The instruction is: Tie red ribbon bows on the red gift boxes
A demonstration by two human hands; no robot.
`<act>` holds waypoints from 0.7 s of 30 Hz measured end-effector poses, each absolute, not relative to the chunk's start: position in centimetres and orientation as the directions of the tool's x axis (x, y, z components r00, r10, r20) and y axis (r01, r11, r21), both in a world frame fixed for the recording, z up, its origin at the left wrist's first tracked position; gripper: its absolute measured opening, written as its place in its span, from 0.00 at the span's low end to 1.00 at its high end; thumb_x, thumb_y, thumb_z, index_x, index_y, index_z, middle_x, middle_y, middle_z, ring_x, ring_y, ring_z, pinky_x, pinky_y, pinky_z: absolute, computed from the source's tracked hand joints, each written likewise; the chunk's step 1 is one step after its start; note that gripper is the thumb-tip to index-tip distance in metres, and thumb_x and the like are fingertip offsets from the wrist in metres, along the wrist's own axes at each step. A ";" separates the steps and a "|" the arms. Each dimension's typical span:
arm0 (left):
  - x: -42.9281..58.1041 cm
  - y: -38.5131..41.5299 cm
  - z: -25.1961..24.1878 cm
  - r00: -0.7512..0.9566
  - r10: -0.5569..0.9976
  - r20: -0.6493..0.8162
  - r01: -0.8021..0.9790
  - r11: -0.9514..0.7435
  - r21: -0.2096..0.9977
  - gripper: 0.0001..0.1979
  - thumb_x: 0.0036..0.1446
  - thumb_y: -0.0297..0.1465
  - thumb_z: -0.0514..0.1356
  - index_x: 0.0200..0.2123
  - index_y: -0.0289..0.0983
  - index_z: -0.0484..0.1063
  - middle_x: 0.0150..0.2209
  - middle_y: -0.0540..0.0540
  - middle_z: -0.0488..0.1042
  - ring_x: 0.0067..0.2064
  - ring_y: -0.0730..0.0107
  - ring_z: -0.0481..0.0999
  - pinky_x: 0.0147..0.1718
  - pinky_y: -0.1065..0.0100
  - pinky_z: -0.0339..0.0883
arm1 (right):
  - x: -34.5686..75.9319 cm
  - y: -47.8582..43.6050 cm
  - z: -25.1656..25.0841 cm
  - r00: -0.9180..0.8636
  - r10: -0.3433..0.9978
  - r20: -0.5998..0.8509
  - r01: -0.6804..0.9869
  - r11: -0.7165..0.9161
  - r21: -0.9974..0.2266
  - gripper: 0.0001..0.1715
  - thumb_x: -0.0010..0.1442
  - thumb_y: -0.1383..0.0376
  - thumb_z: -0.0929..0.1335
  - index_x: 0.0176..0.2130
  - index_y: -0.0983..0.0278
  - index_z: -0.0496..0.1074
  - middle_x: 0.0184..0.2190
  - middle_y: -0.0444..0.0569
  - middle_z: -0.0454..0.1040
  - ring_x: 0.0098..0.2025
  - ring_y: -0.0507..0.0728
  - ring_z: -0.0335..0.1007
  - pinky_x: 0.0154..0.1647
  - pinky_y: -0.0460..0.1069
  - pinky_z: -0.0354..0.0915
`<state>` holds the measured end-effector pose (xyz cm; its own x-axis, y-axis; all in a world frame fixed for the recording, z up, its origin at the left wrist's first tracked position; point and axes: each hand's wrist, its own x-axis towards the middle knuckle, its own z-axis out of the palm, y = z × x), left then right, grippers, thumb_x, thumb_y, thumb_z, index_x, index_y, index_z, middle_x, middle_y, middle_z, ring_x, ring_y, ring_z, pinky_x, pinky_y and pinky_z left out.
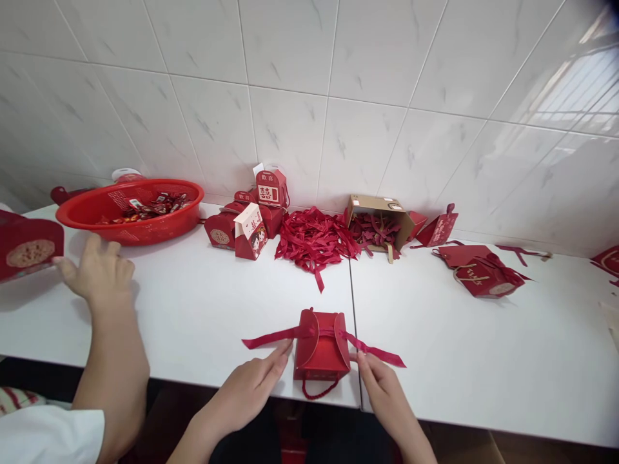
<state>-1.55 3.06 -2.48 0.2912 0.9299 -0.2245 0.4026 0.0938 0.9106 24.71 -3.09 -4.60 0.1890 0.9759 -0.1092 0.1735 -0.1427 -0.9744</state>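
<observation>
A small red gift box (329, 345) sits near the front edge of the white table, with a cord handle (320, 394) toward me. A dark red ribbon (275, 336) runs through its curved top flaps, its two loose ends spread left and right. My left hand (254, 386) lies along the box's left side, fingers stretched out, below one ribbon end. At the right side is my right hand (382, 383), its fingers extended to the box and its thumb close to the other ribbon end. Neither hand visibly grips anything; the undersides of the fingers are hidden.
On the left, a co-worker's hand (104, 270) reaches near a red basket (130, 229) of wrapped sweets and a red box (31, 248). Behind are red boxes (271, 193), a ribbon pile (316, 238) and a carton (377, 205). A tied box (491, 274) lies right.
</observation>
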 end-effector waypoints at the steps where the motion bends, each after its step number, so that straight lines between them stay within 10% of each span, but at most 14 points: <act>1: -1.3 3.2 -2.9 0.263 0.937 -0.232 0.390 0.117 0.913 0.18 0.54 0.45 0.59 0.45 0.45 0.76 0.21 0.50 0.73 0.29 0.58 0.75 0.30 0.67 0.65 | 24.0 -3.0 -4.9 0.195 0.971 -0.141 0.084 -0.160 -0.983 0.23 0.57 0.46 0.66 0.36 0.60 0.78 0.34 0.51 0.76 0.43 0.63 0.71 0.45 0.54 0.67; 8: 1.0 4.7 -4.0 -0.037 0.936 -0.351 -0.425 0.303 0.853 0.24 0.60 0.37 0.58 0.59 0.43 0.60 0.39 0.45 0.76 0.33 0.71 0.76 0.27 0.71 0.68 | 22.3 -1.9 -6.7 0.221 0.894 -0.389 -0.786 -0.072 -0.613 0.09 0.56 0.58 0.71 0.37 0.57 0.74 0.40 0.47 0.75 0.35 0.53 0.72 0.34 0.48 0.71; 13: 1.1 5.0 -3.8 -0.023 0.847 -0.531 -0.696 0.367 0.616 0.12 0.60 0.20 0.56 0.44 0.35 0.75 0.38 0.45 0.79 0.28 0.79 0.76 0.24 0.78 0.72 | 23.7 -0.9 -7.5 0.303 0.879 -0.368 -0.811 0.035 -0.584 0.05 0.56 0.58 0.70 0.34 0.56 0.74 0.26 0.43 0.71 0.29 0.52 0.70 0.28 0.48 0.71; 21: 0.4 5.5 -2.6 -0.164 0.878 -0.449 -0.723 0.203 0.661 0.13 0.62 0.18 0.53 0.36 0.31 0.77 0.41 0.43 0.79 0.32 0.80 0.78 0.32 0.81 0.76 | 24.8 -0.7 -6.1 0.490 0.808 -0.327 -0.703 0.145 -0.697 0.05 0.55 0.60 0.72 0.34 0.56 0.74 0.26 0.40 0.73 0.29 0.51 0.71 0.28 0.47 0.69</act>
<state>0.35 5.49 -2.56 -0.1639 0.8784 -0.4489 -0.7227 0.2029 0.6607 24.77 -0.71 -6.08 0.4904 0.8079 -0.3267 -0.7026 0.1448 -0.6966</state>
